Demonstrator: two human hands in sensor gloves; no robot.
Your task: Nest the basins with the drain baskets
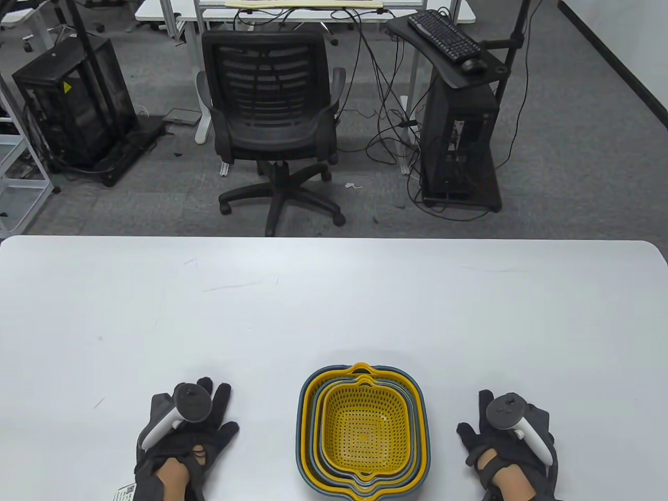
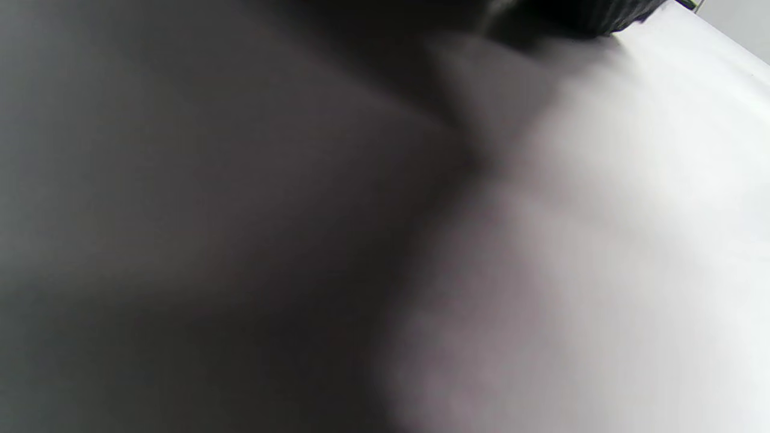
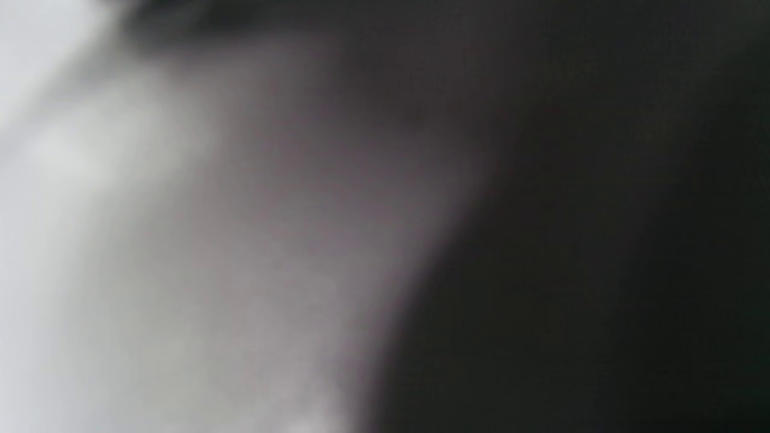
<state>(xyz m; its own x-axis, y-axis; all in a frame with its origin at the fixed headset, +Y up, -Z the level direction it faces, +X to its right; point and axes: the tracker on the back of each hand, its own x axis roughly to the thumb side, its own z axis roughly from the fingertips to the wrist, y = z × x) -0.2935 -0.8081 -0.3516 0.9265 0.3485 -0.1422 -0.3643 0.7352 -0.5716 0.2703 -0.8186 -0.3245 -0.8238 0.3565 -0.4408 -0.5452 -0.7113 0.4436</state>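
A nested stack of basins and drain baskets [image 1: 364,429] sits near the table's front edge, between my hands. Blue-grey basin rims [image 1: 425,422] alternate with yellow ones, and a yellow perforated drain basket [image 1: 362,422] lies on top. My left hand [image 1: 201,417] rests flat on the table to the left of the stack, fingers spread, holding nothing. My right hand [image 1: 488,422] rests flat on the table to the right of the stack, holding nothing. Both wrist views are blurred, showing only dark glove and white table surface [image 2: 662,210].
The white table [image 1: 334,302] stretches far and wide behind the stack. Beyond its far edge stand an office chair [image 1: 274,130], a computer stand with a keyboard [image 1: 443,34], and a black rack [image 1: 73,104].
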